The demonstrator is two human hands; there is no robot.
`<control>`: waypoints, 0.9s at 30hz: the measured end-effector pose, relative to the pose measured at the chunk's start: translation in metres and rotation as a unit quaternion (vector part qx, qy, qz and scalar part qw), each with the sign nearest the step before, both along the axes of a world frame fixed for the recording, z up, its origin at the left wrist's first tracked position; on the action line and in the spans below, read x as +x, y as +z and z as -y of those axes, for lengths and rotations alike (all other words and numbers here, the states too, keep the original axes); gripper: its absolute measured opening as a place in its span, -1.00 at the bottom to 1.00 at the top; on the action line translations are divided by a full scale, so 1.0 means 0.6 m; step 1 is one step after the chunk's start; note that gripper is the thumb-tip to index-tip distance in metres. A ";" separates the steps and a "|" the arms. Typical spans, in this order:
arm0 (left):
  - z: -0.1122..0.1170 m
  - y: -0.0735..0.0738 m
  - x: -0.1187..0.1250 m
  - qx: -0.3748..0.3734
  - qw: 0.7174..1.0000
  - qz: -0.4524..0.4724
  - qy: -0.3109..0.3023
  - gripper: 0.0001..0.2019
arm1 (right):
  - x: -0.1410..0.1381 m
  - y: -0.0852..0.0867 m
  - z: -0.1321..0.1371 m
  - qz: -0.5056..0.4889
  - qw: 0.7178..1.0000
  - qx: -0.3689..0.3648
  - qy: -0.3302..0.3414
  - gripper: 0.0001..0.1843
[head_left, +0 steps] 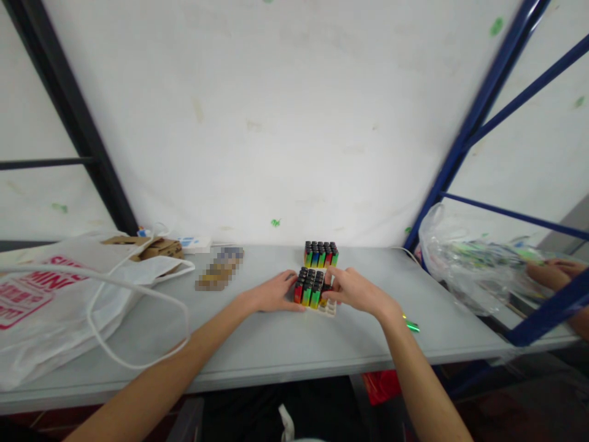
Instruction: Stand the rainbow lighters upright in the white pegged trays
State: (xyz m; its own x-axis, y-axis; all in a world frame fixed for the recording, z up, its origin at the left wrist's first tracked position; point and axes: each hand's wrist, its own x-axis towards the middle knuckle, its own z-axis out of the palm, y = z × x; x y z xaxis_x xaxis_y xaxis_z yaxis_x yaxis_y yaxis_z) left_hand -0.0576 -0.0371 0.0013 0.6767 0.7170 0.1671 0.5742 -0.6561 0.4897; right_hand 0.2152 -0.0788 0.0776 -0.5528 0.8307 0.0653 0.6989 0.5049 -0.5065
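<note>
A pale tray (329,310) with round-edged slots stands on the table, partly filled with upright lighters (311,288) that have black tops and red, green and yellow bodies. My left hand (276,293) grips the tray's left side, thumb along the front edge and fingers towards the back. From the right, my right hand (353,288) reaches over the tray, its fingers pinched on a dark-topped lighter (324,297) at the slots beside the filled rows. The fingers partly hide that lighter. Just behind stands a second block of upright lighters (321,254).
Loose shiny lighters (411,325) lie right of my forearm. A white plastic bag (59,301) and a cardboard box (161,248) occupy the left. At right, a clear plastic bag (460,264) lies by a blue metal frame (464,141); beyond it are another person's hands (554,273).
</note>
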 end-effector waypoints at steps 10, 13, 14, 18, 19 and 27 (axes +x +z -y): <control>-0.002 -0.001 0.000 0.002 1.000 -0.002 0.002 -0.16 | 0.002 0.011 0.005 -0.014 0.996 -0.091 0.021 -0.83; -0.003 -0.004 -0.001 0.007 1.000 -0.002 0.000 -0.15 | -0.003 0.008 0.000 0.023 0.999 -0.048 -0.011 -0.82; -0.003 -0.004 -0.001 0.007 1.000 -0.003 0.000 -0.15 | -0.004 0.008 -0.001 0.040 0.999 -0.024 -0.023 -0.80; -0.002 -0.003 -0.001 0.004 1.000 -0.002 -0.003 -0.15 | -0.002 0.016 0.003 0.082 0.994 0.038 -0.065 -0.70; -0.002 -0.003 -0.001 0.006 1.000 0.000 -0.003 -0.16 | 0.004 0.020 0.004 0.078 0.994 0.037 -0.070 -0.69; 0.000 0.000 -0.002 0.008 1.000 -0.021 0.004 -0.15 | 0.130 0.035 -0.002 0.037 0.994 -0.004 -0.105 -0.79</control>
State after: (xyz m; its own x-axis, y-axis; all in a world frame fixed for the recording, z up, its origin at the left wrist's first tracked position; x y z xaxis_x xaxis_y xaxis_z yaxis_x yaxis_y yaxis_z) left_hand -0.0586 -0.0371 0.0015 0.6776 0.7198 0.1507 0.5993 -0.6593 0.4541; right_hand 0.2931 -0.0774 0.0988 -0.3703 0.9286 0.0232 0.8243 0.3400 -0.4526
